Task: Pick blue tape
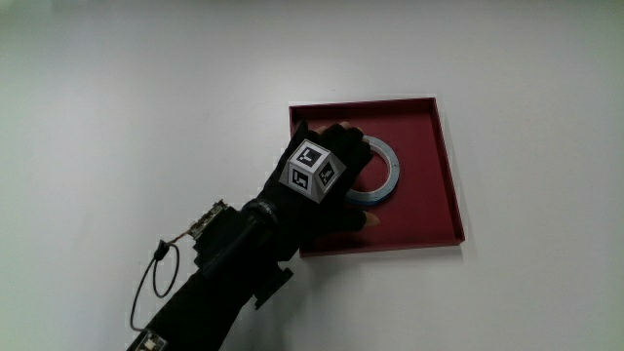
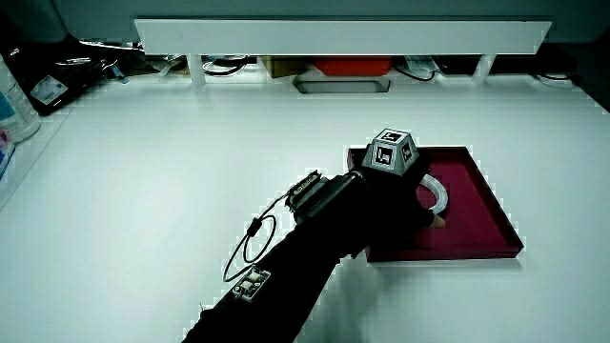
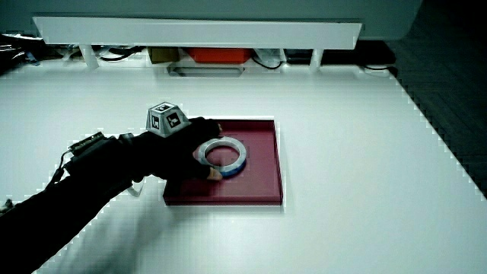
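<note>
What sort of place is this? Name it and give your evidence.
Probably a lab or recording workbench, not a home: a bare white table with a low partition, a red tray holding blue tape, and the hand wearing a marker cube.

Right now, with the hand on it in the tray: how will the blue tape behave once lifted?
The blue tape is a thin ring with an open core, so probably light and stiff. It lies flat in the red tray; tilted on edge, it could roll. The hand covers part of it; grip looks plausible.
</note>
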